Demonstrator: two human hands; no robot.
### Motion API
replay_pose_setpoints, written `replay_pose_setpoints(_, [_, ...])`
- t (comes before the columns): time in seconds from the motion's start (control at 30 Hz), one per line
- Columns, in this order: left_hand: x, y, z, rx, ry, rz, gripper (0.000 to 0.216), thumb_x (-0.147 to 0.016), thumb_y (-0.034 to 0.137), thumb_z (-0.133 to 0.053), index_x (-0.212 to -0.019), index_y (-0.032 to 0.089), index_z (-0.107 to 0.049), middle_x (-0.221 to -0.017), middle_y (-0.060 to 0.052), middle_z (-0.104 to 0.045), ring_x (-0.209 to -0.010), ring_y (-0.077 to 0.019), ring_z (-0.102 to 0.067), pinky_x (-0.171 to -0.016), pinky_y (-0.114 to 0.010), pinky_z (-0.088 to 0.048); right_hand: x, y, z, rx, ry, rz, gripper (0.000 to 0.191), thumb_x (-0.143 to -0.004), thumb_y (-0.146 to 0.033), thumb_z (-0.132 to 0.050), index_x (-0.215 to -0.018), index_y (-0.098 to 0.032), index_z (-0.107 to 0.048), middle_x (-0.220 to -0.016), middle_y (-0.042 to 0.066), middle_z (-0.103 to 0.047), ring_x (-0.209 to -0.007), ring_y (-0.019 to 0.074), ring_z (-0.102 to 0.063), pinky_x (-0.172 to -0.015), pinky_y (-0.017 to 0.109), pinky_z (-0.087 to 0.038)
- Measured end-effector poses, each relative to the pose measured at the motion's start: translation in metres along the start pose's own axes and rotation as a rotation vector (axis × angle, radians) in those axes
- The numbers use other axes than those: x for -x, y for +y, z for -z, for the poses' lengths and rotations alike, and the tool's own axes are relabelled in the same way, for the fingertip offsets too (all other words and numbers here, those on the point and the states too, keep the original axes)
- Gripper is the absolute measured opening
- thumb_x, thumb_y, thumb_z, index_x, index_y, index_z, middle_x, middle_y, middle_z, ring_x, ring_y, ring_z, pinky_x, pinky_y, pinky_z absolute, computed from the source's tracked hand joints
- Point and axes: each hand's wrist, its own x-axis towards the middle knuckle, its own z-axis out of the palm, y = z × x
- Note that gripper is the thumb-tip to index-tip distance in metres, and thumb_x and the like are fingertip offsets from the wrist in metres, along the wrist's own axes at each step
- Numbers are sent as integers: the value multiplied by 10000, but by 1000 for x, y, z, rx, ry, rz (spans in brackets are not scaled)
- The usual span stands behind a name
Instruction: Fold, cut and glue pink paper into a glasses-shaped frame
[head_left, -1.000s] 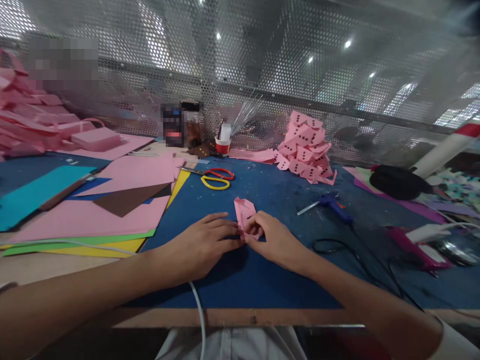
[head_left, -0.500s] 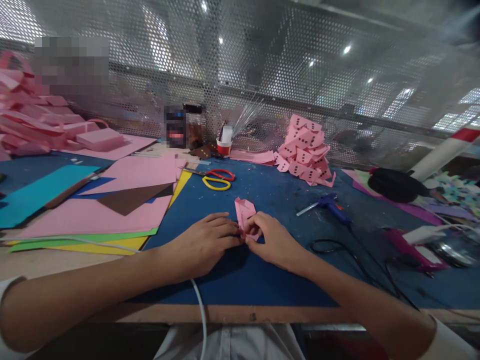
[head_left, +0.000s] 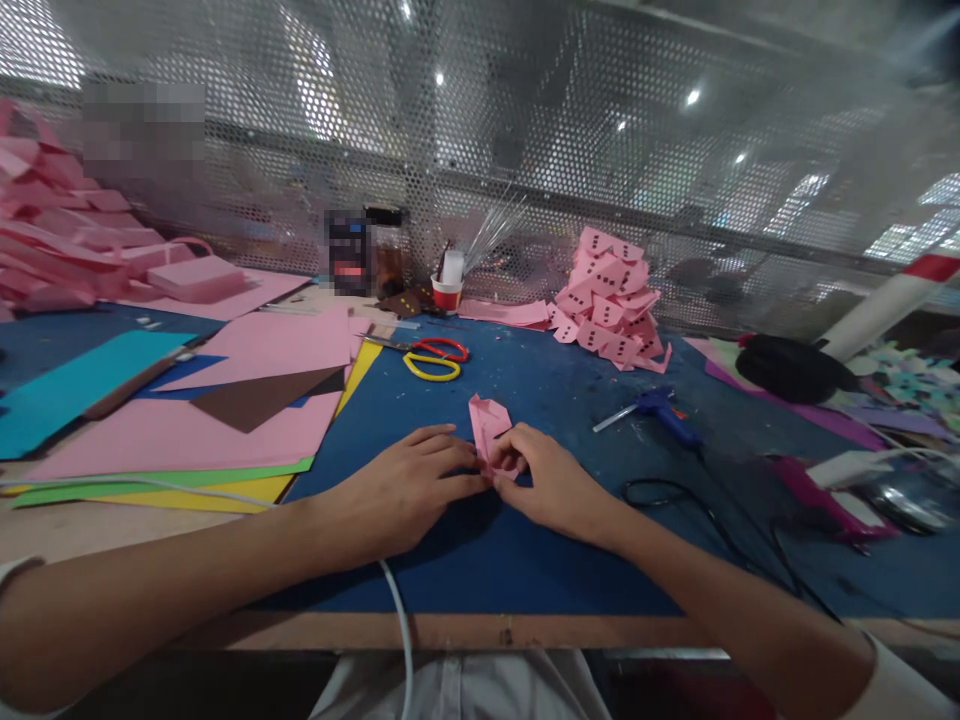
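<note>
A small folded piece of pink paper [head_left: 489, 422] stands on the blue work mat [head_left: 465, 570], its lower part partly covered by my fingers. My left hand [head_left: 420, 485] reaches in from the left and grips the lower left edge of the paper with its fingertips. From the other side my right hand [head_left: 551, 485] has its fingers curled in a pinch on the paper's lower right part. Both hands' fingertips meet at the near end of the piece. Beyond it lie scissors [head_left: 433, 360] with one red and one yellow handle loop.
A blue glue gun [head_left: 671, 418] with its black cord lies to the right. Dotted pink pieces [head_left: 607, 300] form a pile at the back. Coloured sheets [head_left: 247, 440] and a heap of pink strips [head_left: 67, 240] lie left. A white cable [head_left: 401, 610] crosses the table's near edge.
My hands and the folded paper have hardly moved; the fingertips stay together at its near end. The view has shifted very slightly.
</note>
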Motion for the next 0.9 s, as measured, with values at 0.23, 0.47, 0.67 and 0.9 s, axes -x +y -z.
replay_pose_setpoints(0.23, [-1, -1, 0, -10, 10, -5, 394, -873, 89, -463, -1207, 257, -589, -1227, -52, -607, -1196, -206, -510, -1117, -454, -303, 0, -2, 1, -13, -28, -20, 209, -750, -93, -581, -925, -206, -573, -913, 14, -591, -836, 151, -544, -759, 280, -427])
replay_pose_setpoints(0.47, [1, -2, -1, 3, 9, -9, 384, -872, 92, -459, -1190, 254, -600, -1215, -67, -602, -1169, -207, -525, -1111, -459, -309, 1, 1, 7, -69, -70, -33, 314, -707, -21, -522, -954, -208, -569, -935, 9, -586, -837, 135, -543, -766, 268, -424])
replay_pose_setpoints(0.67, [-1, -1, 0, 11, 11, -2, 388, -869, 82, -464, -1193, 250, -599, -1209, -68, -605, -1152, -203, -534, -1103, -449, -323, 0, 1, 6, -90, -43, -57, 187, -785, -81, -534, -922, -199, -578, -900, 8, -586, -772, 121, -545, -717, 258, -428])
replay_pose_setpoints(0.9, [-1, 0, -2, 22, -2, 10, 404, -852, 79, -468, -1216, 218, -573, -1217, -61, -602, -1174, -202, -516, -1119, -437, -304, -3, -1, -1, -24, 11, -71, 109, -794, -143, -580, -884, -206, -582, -864, 2, -583, -779, 131, -539, -702, 259, -422])
